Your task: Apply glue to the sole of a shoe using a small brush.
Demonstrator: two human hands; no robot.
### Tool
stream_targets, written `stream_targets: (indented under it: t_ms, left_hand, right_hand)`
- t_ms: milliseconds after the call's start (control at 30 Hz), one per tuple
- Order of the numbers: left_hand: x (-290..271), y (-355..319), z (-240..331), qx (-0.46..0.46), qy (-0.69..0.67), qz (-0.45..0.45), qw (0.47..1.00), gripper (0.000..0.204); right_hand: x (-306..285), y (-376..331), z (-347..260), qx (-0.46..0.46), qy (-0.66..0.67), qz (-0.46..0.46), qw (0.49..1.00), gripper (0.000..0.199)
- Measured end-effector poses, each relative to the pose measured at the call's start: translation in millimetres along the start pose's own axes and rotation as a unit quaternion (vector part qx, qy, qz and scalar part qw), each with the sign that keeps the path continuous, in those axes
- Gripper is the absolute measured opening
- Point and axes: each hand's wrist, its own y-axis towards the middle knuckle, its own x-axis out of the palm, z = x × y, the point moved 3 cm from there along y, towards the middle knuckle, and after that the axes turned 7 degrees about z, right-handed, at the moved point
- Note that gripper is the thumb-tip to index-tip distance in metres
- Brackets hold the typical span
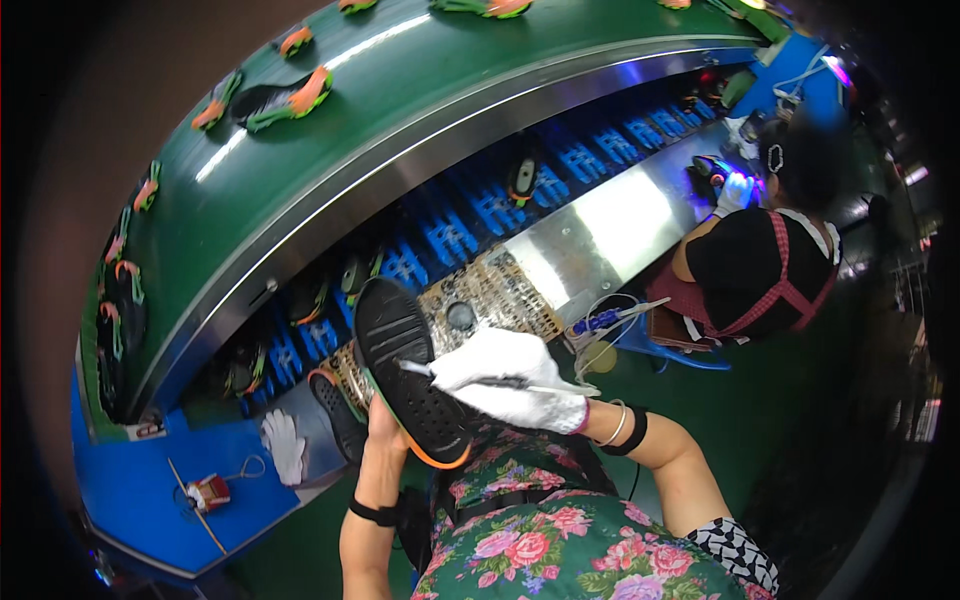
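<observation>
My left hand (pixel 382 424) holds a shoe sole-up from below; the black shoe sole (pixel 405 370) has an orange edge and a ribbed, dotted tread. My right hand (pixel 510 378), in a white glove, grips a thin brush (pixel 500 382) whose tip rests on the middle of the sole. Both hands are above my flowered apron, in front of a patterned perforated mat (pixel 490 295) on the steel worktop.
A green conveyor belt (pixel 330 130) carries black, green and orange shoes (pixel 280 100) across the top. Blue racks (pixel 450 235) run beneath it. A spare white glove (pixel 284 447) and a small red tool (pixel 207 492) lie on a blue table at left. Another person (pixel 760 250) works at right.
</observation>
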Motion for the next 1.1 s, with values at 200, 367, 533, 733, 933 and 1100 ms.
stream_targets:
  t_ms: [200,367,533,733,933,1100]
  left_hand:
    - [22,-3,-19,0.016,0.203,0.008,0.979,0.061]
    - [8,4,-26,-0.005,0.005,-0.019,1.000,0.067]
    - [58,-15,-46,-0.023,-0.101,-0.109,0.989,0.067]
    - [59,-11,-83,0.003,0.031,-0.036,0.999,0.086]
    - [68,-2,-97,-0.049,-0.024,-0.082,0.995,0.101]
    - [89,-4,-99,-0.048,-0.042,-0.125,0.990,0.098]
  right_hand:
    - [-13,-3,4,-0.107,-0.107,-0.050,0.987,0.028]
    - [-23,-19,-3,-0.089,-0.077,-0.034,0.992,0.022]
    - [-37,-34,-10,-0.066,-0.106,0.046,0.991,0.027]
    - [-51,-45,-15,-0.060,-0.137,0.090,0.985,0.029]
    - [-57,-44,-13,-0.053,-0.116,0.089,0.988,0.028]
    - [-49,-30,-26,-0.092,-0.113,0.088,0.985,0.027]
